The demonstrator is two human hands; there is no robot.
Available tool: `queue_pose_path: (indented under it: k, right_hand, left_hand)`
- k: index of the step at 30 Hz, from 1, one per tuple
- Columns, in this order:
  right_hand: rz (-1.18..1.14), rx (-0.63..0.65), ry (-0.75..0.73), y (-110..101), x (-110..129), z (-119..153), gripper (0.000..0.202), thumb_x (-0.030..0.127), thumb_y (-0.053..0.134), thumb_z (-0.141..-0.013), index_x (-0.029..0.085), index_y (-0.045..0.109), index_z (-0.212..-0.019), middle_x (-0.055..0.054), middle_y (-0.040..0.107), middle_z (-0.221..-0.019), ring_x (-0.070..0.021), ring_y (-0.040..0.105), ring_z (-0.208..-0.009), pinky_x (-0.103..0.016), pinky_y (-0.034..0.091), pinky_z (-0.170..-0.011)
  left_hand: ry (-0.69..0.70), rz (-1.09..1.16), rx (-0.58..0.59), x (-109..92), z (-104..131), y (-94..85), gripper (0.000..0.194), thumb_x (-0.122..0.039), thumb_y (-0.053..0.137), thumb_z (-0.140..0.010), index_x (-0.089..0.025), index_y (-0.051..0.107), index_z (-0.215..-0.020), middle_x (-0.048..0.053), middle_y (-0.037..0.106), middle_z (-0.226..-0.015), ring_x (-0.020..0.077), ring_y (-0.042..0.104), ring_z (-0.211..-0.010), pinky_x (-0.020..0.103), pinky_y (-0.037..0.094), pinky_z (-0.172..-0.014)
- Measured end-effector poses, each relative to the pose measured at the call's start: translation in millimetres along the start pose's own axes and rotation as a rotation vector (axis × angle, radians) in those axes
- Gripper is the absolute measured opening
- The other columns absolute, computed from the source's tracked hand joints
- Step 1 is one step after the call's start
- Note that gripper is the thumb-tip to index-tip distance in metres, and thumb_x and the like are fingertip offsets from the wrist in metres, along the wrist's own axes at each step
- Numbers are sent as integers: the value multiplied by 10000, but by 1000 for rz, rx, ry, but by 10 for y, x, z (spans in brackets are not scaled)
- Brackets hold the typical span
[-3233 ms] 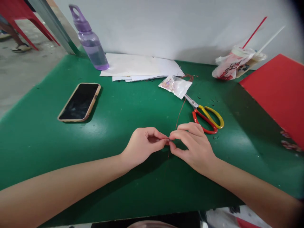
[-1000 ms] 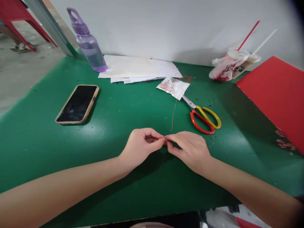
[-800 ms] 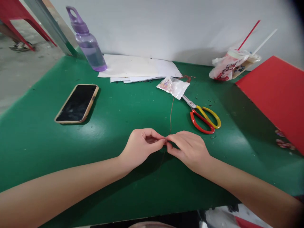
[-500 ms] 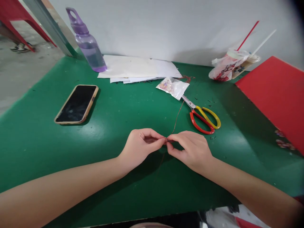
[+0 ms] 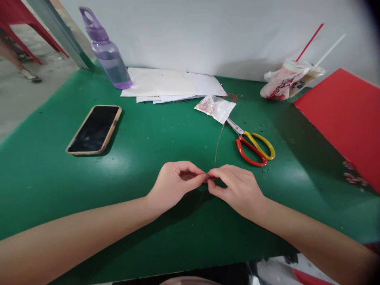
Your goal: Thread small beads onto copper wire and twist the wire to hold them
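My left hand and my right hand meet fingertip to fingertip above the table, each closed in a pinch. Between them is a tiny dark spot, too small to make out. A thin reddish-brown thread runs from the pinched fingers up toward the scissors' blades, and a faint end hangs below the hands. Beyond my right hand lie scissors with one red and one yellow handle. Their tips are under a small clear plastic bag holding small pinkish pieces. A tangle of reddish thread lies behind the bag.
A phone lies face up on the green table at left. Behind it stands a purple water bottle beside white papers. Bagged drink cups with straws and a red box are at right.
The thread has shifted slightly left and hangs straighter. Both hands keep their pinch, nearly in place. In the background at left, a person's leg and foot have moved.
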State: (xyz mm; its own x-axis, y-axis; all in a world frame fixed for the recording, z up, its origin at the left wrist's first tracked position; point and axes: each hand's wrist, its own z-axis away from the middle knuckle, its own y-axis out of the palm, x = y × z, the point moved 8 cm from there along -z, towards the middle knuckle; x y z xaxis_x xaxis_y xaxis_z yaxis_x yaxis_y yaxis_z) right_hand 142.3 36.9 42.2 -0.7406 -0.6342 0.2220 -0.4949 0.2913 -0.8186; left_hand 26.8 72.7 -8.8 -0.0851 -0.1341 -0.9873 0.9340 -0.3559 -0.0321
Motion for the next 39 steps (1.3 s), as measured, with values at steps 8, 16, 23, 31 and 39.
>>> queue_pose_path:
  k: [8, 16, 23, 31, 39]
  right_hand:
    - [-5, -18, -42, 19, 16, -8, 54, 129, 514, -775, 164, 556, -771, -1, 619, -638, -117, 579, -600, -241, 442, -567]
    - [-33, 3, -50, 65, 5, 1, 63, 123, 506, -769, 171, 539, -745, 2, 603, -623, -114, 553, -589, -240, 428, -572]
    - [-27, -20, -79, 63, 23, -6, 65, 109, 518, -751, 169, 527, -726, 2, 591, -609, -113, 545, -580, -237, 421, -568]
    - [36, -43, -93, 26, 12, -22, 51, 141, 521, -767, 181, 528, -735, 15, 588, -604, -108, 536, -570, -241, 420, -561]
    - [102, -26, -131, 35, 44, -9, 91, 124, 528, -774, 180, 525, -702, 14, 571, -584, -122, 541, -588, -256, 424, -577]
  left_hand:
    - [-3, -35, 1, 7, -1, 13, 87, -255, 667, -713, -169, 674, -720, 15, 714, -742, 146, 672, -708, 231, 547, -672]
    - [-19, -64, 13, 12, -3, 25, 90, -260, 655, -714, -172, 672, -722, 25, 709, -744, 167, 666, -708, 272, 541, -674]
    - [-39, -74, 26, 21, -12, 28, 81, -255, 661, -714, -176, 676, -714, 13, 701, -731, 152, 652, -701, 249, 520, -667]
    - [14, -65, 59, -33, -31, 38, 103, -270, 637, -748, -184, 693, -759, 10, 703, -778, 152, 646, -756, 246, 513, -718]
    - [57, -87, 76, -49, -22, 61, 124, -256, 582, -780, -186, 685, -779, 19, 691, -826, 152, 638, -773, 250, 513, -715]
